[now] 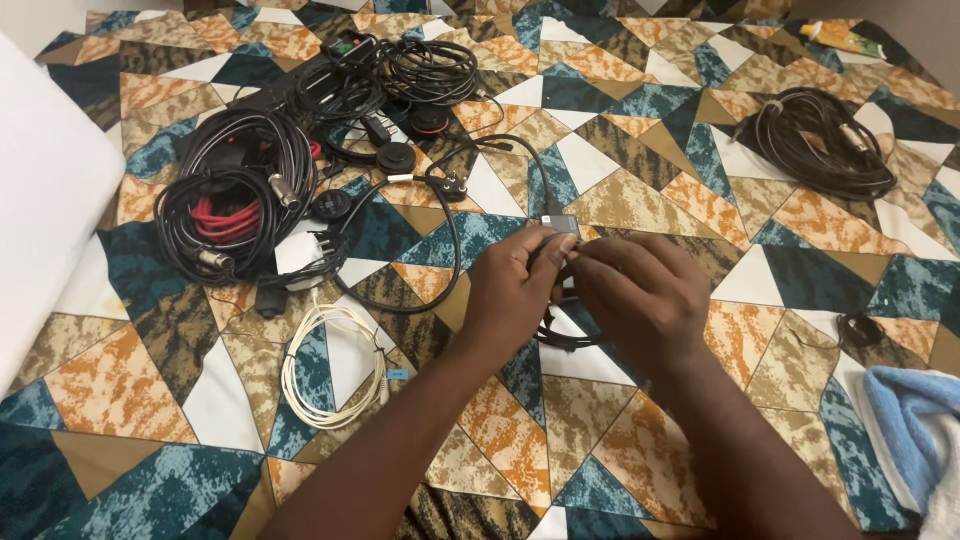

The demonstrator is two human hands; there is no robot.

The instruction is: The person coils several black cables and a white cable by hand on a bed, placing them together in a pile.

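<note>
Head view, hands: the left hand (515, 290) and right hand (640, 295) meet over the middle of the bed, fingers closed around a small dark adapter block (560, 226) and its black cable (455, 230).
Grip: both hands pinch tight on that block and cord; how much cord is gathered inside the palms I cannot tell.
Cable in hand: a loose run loops off to the left and ends in a black plug (448, 184) lying flat on the cover; a few turns hang below the hands.
Progress, as I judge it: one black coil (825, 140) lies apart near the far right edge, bundled up; the white cable (325, 370) sits loosely coiled nearer the left edge.
Left to sort: a tangled heap (290, 160) of black and red leads, round pucks and a white charger by the far left corner looks untouched.
Surface: a bedspread (250, 400) in triangles of teal, orange, tan and white, lying fairly flat.
Room: a white pillow (45, 200) at the left edge, a blue towel (915, 420) at the near right corner, a small tube (838, 38) at the far right corner.
</note>
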